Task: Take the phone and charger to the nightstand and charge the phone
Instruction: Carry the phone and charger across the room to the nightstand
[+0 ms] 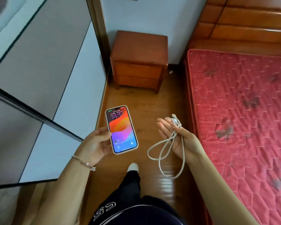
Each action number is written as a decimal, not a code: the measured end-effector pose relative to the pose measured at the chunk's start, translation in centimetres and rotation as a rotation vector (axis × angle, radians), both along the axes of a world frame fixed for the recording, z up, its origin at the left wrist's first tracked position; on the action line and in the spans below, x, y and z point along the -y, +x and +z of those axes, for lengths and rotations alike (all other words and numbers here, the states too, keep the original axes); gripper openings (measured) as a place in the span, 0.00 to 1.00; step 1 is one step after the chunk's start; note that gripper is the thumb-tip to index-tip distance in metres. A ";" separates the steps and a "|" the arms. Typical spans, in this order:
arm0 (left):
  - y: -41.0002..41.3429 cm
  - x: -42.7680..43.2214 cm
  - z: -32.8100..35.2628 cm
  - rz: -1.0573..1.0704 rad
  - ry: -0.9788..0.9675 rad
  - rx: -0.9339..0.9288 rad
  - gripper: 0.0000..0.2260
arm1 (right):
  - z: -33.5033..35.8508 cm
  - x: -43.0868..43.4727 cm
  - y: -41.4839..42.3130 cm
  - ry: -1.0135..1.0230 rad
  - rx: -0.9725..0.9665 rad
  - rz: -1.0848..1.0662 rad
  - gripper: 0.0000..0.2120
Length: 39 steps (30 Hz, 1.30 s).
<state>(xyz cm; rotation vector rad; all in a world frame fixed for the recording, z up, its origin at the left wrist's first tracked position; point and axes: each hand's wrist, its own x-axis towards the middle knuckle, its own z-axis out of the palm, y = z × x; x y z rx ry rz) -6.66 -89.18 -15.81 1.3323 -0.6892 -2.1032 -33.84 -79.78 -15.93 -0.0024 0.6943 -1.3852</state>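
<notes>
Soft, even light, moderately bright. Source out of view, possibly to the left, where the pale wardrobe panels (75, 88) read brightest. Shadows weak: one dark band under the far nightstand (139, 62). White glare streaks on the glossy floor (154, 185), near centre. Phone (122, 129) screen self-lit, saturated, its text soft. Straight edges bow toward the left and right margins. Mattress (243, 111) pattern and near-left corner smeared.

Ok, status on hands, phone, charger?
Left hand grips phone, screen lit. Right hand carries charger on flat palm, cable loops dangling. Nightstand ahead, not reached; nothing seen blocking.
</notes>
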 end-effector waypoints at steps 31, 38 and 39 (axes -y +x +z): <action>-12.6 21.8 -0.4 0.092 0.064 0.005 0.07 | -1.7 24.6 -13.1 0.054 0.044 0.119 0.18; -14.3 24.9 -1.4 0.144 0.099 0.047 0.07 | -3.0 28.7 -14.7 0.100 0.028 0.176 0.18; -14.4 25.4 -1.6 0.154 0.106 0.049 0.07 | -3.2 29.4 -14.8 0.109 0.030 0.183 0.18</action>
